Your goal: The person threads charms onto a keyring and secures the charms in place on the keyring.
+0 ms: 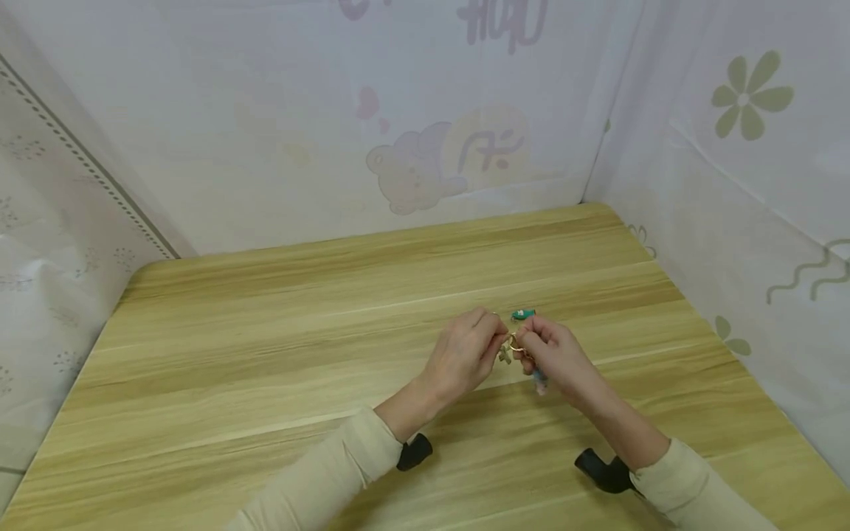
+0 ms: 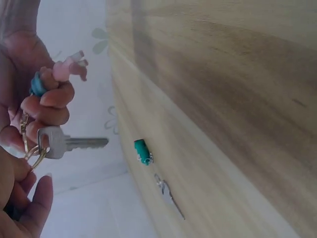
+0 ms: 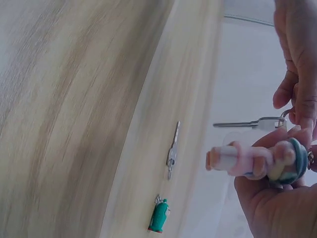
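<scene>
We saw two hands meeting above a smooth wood-grain table (image 1: 265, 332), at about 4 o'clock from the centre of the head view. Between them was a thin, round, shiny gold ring (image 1: 514, 342). The left hand (image 1: 465, 346) pinched it by the fingertips; the right hand (image 1: 554, 354) was clamped on its other side, some fingers curled against a small, rounded figurine (image 3: 245, 159), pink and white with a teal top. In the right wrist view the figurine's long axis lay level, feet toward 9 o'clock.

From the ring hung a flat, silvery metal key (image 2: 59, 142) with a notched blade; in the left wrist view we found it nearly level, tip toward 3 o'clock. Beyond, on the wood, lay a stubby green charm (image 2: 142, 151) and, at its 5 o'clock, a second key (image 2: 168, 195), its tip also toward 5.
</scene>
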Demonstrator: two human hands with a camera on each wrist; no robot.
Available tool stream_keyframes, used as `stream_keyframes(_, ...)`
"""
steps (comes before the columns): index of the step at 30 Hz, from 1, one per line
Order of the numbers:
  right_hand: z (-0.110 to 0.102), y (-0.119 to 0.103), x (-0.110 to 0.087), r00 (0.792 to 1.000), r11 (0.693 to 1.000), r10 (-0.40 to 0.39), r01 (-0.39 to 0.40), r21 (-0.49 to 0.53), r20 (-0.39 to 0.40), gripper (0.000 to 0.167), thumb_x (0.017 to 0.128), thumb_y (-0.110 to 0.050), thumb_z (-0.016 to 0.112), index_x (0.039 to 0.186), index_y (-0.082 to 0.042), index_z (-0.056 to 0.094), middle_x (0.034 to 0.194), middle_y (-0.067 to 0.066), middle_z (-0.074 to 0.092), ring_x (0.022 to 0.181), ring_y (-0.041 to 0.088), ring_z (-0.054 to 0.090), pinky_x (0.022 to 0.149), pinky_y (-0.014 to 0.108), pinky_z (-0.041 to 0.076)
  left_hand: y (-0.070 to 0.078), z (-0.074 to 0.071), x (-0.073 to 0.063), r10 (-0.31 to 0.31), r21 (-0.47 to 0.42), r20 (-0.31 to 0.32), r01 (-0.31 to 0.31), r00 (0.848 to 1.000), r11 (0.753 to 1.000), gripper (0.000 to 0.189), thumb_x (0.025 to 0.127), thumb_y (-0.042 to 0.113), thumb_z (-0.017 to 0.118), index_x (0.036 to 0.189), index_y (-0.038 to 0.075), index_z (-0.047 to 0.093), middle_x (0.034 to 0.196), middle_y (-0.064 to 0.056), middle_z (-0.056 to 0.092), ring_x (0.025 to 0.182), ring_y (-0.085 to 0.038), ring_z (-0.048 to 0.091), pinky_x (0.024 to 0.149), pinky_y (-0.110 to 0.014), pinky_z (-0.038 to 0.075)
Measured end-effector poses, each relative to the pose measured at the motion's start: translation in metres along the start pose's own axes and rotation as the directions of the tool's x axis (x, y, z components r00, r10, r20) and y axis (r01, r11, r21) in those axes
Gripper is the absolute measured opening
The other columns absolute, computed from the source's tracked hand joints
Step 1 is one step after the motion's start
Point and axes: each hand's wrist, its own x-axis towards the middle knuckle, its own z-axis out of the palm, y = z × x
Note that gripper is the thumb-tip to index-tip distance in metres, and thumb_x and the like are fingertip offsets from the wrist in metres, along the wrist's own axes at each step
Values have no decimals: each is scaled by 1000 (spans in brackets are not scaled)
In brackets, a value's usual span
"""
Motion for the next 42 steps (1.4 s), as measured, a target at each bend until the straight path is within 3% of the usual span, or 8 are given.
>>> stream_keyframes(7, 0, 0, 0, 999, 994, -8, 2, 113, 53, 19, 107, -7, 41, 91, -3, 50, 75, 3, 54, 60, 8, 50, 44, 21, 47, -3, 4, -4, 36, 18, -50, -35, 998, 999, 23, 87, -8, 80, 92, 2, 60, 81, -6, 59, 65, -16, 53, 60, -19, 44)
stream_keyframes(12, 0, 2, 0, 997, 980, 0, -16, 199, 82, 21, 109, -9, 40, 91, -8, 50, 74, 0, 55, 58, 7, 49, 45, 21, 48, -3, 3, -4, 30, -9, -72, -31, 997, 999, 20, 88, -8, 79, 94, 1, 62, 85, -8, 62, 70, -17, 58, 64, -21, 50)
stream_keyframes(14, 0, 3, 0, 998, 984, -9, -1, 180, 60, 21, 110, -10, 40, 91, -7, 50, 78, 0, 56, 61, 7, 50, 48, 20, 47, -3, 2, -5, 10, -40, -64, -12, 998, 999, 19, 88, -7, 79, 95, 1, 63, 86, -9, 64, 71, -17, 60, 64, -20, 50)
stream_keyframes(17, 1, 5, -2, 998, 995, -63, 63, 74, -6, 19, 110, -7, 43, 94, -2, 52, 82, 2, 57, 65, 9, 52, 51, 20, 44, -4, 0, -4, -52, -99, 4, 52, 999, 994, 14, 90, -5, 78, 95, 1, 66, 87, -8, 66, 71, -16, 62, 63, -16, 49)
stream_keyframes(22, 1, 6, -5, 984, 981, -162, 152, -117, -76, 14, 108, -5, 51, 97, 3, 55, 80, 9, 58, 64, 14, 51, 50, 23, 39, -4, -8, 4, -132, -123, 153, 151, 979, 981, 7, 93, 1, 77, 97, 0, 72, 87, -8, 71, 70, -15, 66, 60, -15, 48)
stream_keyframes(29, 0, 4, -6, 983, 971, -176, 163, -175, -60, 13, 107, -6, 55, 96, 1, 56, 80, 6, 60, 63, 13, 49, 56, 24, 42, -4, -13, 9, -52, -14, 192, 56, 980, 998, 6, 95, 7, 78, 93, 2, 76, 86, -6, 70, 71, -14, 64, 61, -19, 50)
stream_keyframes(32, -1, 4, -5, 986, 973, -161, 149, -179, -54, 14, 107, -7, 55, 96, 1, 55, 80, 5, 60, 62, 13, 48, 52, 24, 40, -4, -13, 10, -41, 2, 198, 42, 979, 999, 7, 95, 7, 78, 92, 1, 76, 84, -6, 68, 69, -14, 63, 60, -19, 49)
stream_keyframes(42, -3, 3, -1, 998, 994, -64, 65, -82, 22, 18, 109, -11, 46, 95, -1, 50, 83, 7, 60, 61, 10, 46, 47, 21, 35, -2, -8, 6, -24, 16, 114, 22, 993, 1000, 9, 89, 0, 81, 87, 5, 74, 77, -3, 64, 61, -10, 56, 53, -15, 41)
